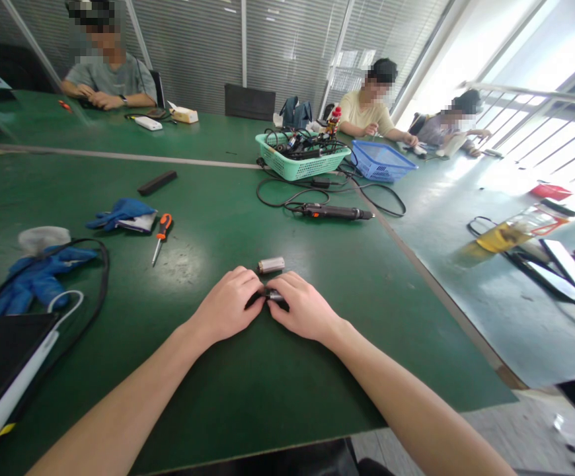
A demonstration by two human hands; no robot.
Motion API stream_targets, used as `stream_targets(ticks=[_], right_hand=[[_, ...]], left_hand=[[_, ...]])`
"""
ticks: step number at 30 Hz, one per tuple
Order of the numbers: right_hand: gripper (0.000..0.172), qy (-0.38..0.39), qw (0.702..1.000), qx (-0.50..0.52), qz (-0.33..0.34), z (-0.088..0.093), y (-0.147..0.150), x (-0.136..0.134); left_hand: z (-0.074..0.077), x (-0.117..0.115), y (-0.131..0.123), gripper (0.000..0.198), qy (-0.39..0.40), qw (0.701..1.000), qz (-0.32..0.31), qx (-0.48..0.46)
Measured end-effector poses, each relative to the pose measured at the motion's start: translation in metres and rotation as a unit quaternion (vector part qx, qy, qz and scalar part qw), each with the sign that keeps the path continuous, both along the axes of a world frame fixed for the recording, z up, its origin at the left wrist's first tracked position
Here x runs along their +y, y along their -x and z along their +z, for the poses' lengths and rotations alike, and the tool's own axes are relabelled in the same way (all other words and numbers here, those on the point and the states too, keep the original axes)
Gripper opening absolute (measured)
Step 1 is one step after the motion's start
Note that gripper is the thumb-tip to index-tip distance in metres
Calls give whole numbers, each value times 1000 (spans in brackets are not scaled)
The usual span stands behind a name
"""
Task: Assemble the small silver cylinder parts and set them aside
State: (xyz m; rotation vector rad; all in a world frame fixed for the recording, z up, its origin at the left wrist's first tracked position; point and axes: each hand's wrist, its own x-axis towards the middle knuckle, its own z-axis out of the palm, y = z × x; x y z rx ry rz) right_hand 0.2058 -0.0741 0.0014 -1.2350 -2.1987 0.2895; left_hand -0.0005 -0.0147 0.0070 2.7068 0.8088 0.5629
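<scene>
Both hands meet low over the green table [277,396], close in front of me. My left hand [232,301] is closed around the dark end of a small cylindrical part. My right hand [301,304] grips the other end of that small dark and silvery cylindrical part [274,295]. Fingers cover most of it, so its exact kind is hidden. Just beyond the fingertips a short silvery metal cylinder [271,265] lies on its side, touched by neither hand.
Left lie an orange-black screwdriver [162,231], blue gloves [125,213] and a black-screened device [10,370]. Ahead are a corded electric screwdriver [337,212], a green basket [297,166] of cables and a blue basket [381,162]. A bottle [510,235] stands right. Several people sit around.
</scene>
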Motion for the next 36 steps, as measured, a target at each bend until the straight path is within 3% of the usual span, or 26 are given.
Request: stream_targets(ticks=[36], right_hand=[[24, 7, 1000, -9, 3, 2, -1, 0]], left_hand=[[2, 0, -1, 5, -3, 1000, 9, -1]])
